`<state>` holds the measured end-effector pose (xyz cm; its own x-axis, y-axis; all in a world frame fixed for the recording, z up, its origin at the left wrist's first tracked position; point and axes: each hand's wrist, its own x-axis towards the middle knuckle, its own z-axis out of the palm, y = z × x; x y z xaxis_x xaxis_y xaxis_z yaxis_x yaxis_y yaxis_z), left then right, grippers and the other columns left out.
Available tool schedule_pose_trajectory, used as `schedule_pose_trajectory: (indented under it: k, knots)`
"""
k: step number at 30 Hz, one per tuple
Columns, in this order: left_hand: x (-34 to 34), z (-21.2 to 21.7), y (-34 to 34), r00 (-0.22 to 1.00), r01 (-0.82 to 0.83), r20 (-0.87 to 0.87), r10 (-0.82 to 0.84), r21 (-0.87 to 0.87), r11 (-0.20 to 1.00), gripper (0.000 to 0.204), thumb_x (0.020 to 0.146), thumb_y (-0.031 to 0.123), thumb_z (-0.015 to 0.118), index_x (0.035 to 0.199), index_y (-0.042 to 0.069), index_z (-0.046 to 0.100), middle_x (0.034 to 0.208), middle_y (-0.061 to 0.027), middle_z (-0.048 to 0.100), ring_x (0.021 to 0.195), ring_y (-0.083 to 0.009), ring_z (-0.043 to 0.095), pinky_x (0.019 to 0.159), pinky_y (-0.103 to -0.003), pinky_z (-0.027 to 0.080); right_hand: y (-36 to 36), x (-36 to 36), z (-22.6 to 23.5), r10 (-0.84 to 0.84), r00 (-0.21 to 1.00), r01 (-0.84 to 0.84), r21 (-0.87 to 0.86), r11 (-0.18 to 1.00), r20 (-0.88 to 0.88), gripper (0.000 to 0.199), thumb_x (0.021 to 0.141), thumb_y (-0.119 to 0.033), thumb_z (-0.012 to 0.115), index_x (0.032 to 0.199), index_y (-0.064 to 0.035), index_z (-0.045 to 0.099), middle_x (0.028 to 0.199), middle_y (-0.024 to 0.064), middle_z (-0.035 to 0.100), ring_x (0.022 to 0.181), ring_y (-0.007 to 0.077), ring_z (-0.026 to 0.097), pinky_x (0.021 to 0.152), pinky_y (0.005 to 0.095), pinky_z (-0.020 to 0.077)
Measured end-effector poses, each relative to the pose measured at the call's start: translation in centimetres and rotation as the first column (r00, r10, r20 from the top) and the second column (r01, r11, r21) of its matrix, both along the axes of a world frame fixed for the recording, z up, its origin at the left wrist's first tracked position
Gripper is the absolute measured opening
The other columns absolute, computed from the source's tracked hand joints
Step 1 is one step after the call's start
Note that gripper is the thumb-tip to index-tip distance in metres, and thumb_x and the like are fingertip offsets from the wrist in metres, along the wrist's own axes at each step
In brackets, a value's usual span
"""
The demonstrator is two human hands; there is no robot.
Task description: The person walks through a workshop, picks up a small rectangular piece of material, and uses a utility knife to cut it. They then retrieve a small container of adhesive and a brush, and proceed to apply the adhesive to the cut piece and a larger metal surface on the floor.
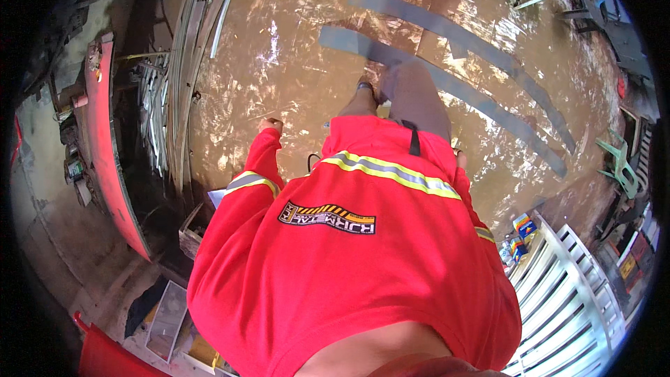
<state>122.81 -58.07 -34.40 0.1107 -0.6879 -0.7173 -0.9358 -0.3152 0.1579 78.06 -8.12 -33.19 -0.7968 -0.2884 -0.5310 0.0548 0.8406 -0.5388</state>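
My left hand (271, 124) hangs beside my body in a red sleeve with a reflective band. Its fingers are curled in, and nothing shows in them. At my right side only a small part of my right hand (460, 159) shows past the red shirt; its fingers are hidden. Ahead of me two long grey flat strips (447, 28) lie on the brown, scuffed floor (300, 84). My right leg, in dark trousers, reaches across the nearer strip (502, 117). Neither hand touches the strips.
Long metal bars (187, 49) run along the left, by a red curved panel (106, 139). A white slatted metal frame (558, 293) stands at the lower right, with small blue and yellow boxes (522, 227) beside it. Farther right is a green plastic object (620, 166).
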Motion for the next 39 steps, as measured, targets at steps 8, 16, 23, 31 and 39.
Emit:
schedule_pose_trajectory:
  k: [8, 16, 23, 31, 39]
  knots:
    - [-6.9, 0.9, 6.5, 0.921, -0.084, -0.370, 0.122, 0.119, 0.989, 0.034, 0.074, 0.034, 0.066, 0.101, 0.013, 0.069, 0.084, -0.0126, 0.070, 0.078, -0.0225, 0.068, 0.073, -0.033, 0.053, -2.0, -0.8, -2.5, 0.250, 0.959, -0.212, 0.242, 0.947, -0.135, 0.045, 0.073, -0.039, 0.070, 0.082, 0.0045, 0.067, 0.072, 0.0194, 0.066, 0.071, 0.0262, 0.066, 0.067, 0.0406, 0.0500]
    - [-5.3, 1.3, 7.7, 0.949, 0.154, -0.264, -0.172, -0.087, 0.984, 0.027, 0.075, 0.029, 0.067, 0.094, 0.010, 0.070, 0.081, -0.0116, 0.070, 0.075, -0.0217, 0.068, 0.071, -0.035, 0.053, -10.1, -2.2, -1.3, 0.101, 0.985, -0.094, 0.055, 0.994, -0.137, 0.035, 0.073, -0.028, 0.067, 0.085, 0.0044, 0.065, 0.079, 0.0227, 0.066, 0.071, 0.0339, 0.066, 0.064, 0.0377, 0.0513]
    - [-3.8, -0.3, 1.3, 0.980, 0.146, -0.140, -0.140, 0.033, 0.989, 0.019, 0.076, 0.020, 0.065, 0.091, 0.010, 0.070, 0.066, -0.0081, 0.066, 0.058, -0.0146, 0.064, 0.055, -0.031, 0.052, -8.3, -1.3, 1.1, -0.069, 0.987, 0.056, -0.091, 0.994, -0.146, 0.036, 0.073, -0.033, 0.062, 0.073, 0.0030, 0.062, 0.066, 0.0225, 0.060, 0.062, 0.0330, 0.062, 0.058, 0.0432, 0.0456]
    - [-21.3, -0.7, 0.8, 0.884, 0.411, -0.278, -0.377, 0.075, 0.909, 0.017, 0.078, 0.018, 0.065, 0.091, 0.008, 0.069, 0.064, -0.0073, 0.065, 0.055, -0.0146, 0.063, 0.054, -0.029, 0.052, 10.2, 7.2, -1.9, -0.594, 0.801, 0.595, 0.207, 0.777, -0.070, 0.021, 0.065, -0.018, 0.068, 0.081, -0.0044, 0.068, 0.078, 0.0127, 0.068, 0.073, 0.0259, 0.066, 0.070, 0.0377, 0.0517]
    - [-44.0, -7.3, 5.9, 0.601, 0.760, -0.303, -0.740, -0.069, 0.646, 0.046, 0.076, 0.028, 0.070, 0.119, 0.013, 0.059, 0.111, -0.0133, 0.062, 0.097, -0.0241, 0.062, 0.080, -0.038, 0.050, 24.5, 9.3, -9.7, -0.855, 0.514, 0.849, 0.182, 0.496, -0.065, 0.017, 0.064, -0.010, 0.064, 0.079, -0.0086, 0.071, 0.082, 0.0134, 0.069, 0.073, 0.0236, 0.065, 0.069, 0.0342, 0.0535]
